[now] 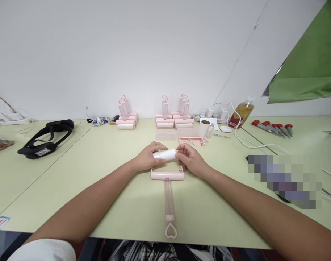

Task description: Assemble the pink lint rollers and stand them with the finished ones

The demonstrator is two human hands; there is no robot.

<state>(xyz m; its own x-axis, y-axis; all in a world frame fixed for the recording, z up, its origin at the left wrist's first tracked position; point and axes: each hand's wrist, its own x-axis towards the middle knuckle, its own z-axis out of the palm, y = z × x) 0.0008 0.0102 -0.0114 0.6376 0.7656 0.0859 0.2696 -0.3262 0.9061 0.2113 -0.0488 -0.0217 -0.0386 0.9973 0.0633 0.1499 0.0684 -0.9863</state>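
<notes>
A white sticky-paper roll (165, 155) lies crosswise between my hands. My left hand (149, 156) is wrapped round its left end, thumb in front and fingers behind. At the roll's right end, my right hand (191, 159) pinches with thumb and forefinger. Just below them a pink lint roller frame (167, 176) rests on the table, its two short arms pointing away from me. Its clear pink handle (169, 197) runs towards me and ends in a heart-shaped loop (171, 231). My right fingertips partly hide the frame's right arm.
Several pink lint rollers (165, 123) stand along the wall, with more rollers (125, 124) to the left. Nearer are a pink open piece (191, 141) and a brown-cored roll (204, 127). A bottle (241, 112), cables, red-capped tubes (272, 128) and a black headset (47, 139) lie around.
</notes>
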